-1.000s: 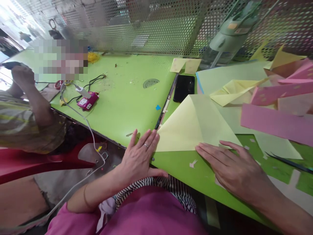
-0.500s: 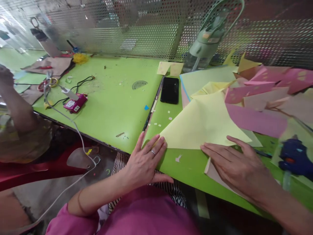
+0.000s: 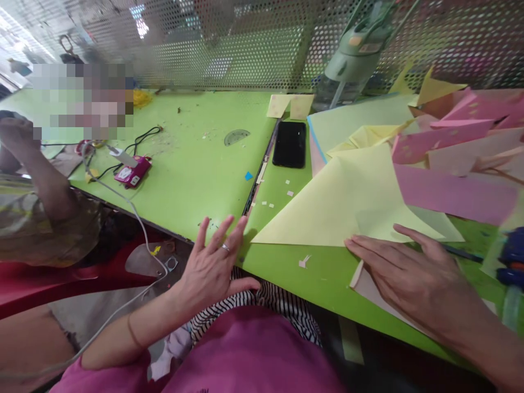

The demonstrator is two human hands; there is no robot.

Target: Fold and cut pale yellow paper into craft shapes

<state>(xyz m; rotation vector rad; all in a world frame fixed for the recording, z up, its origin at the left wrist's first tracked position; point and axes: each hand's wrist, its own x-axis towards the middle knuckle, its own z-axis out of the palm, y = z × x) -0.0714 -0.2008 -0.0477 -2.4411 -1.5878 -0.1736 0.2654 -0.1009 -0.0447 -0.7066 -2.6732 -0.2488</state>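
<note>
A pale yellow sheet of paper (image 3: 319, 207), folded into a triangle, lies on the green table with its long edge towards me. My right hand (image 3: 413, 273) rests flat on the near edge of this paper, fingers stretched out and nothing gripped. Just off the paper's left corner, my left hand (image 3: 219, 259) is spread above the table's front edge, a ring on one finger. It holds nothing. Under my right hand and wrist lies a strip of pale pinkish paper (image 3: 366, 286), partly hidden.
A black phone (image 3: 289, 144) lies behind the paper, near a green-lidded bottle (image 3: 347, 63). Pink and yellow paper pieces (image 3: 454, 185) pile up at right beside a blue glue gun (image 3: 513, 254). At left are a magenta power socket (image 3: 133, 172), a white cable (image 3: 139, 218) and another person's arm (image 3: 45, 174).
My left hand has slid leftward off the paper's left corner, its fingers spreading. My right hand stays on the paper. The view has shifted slightly.
</note>
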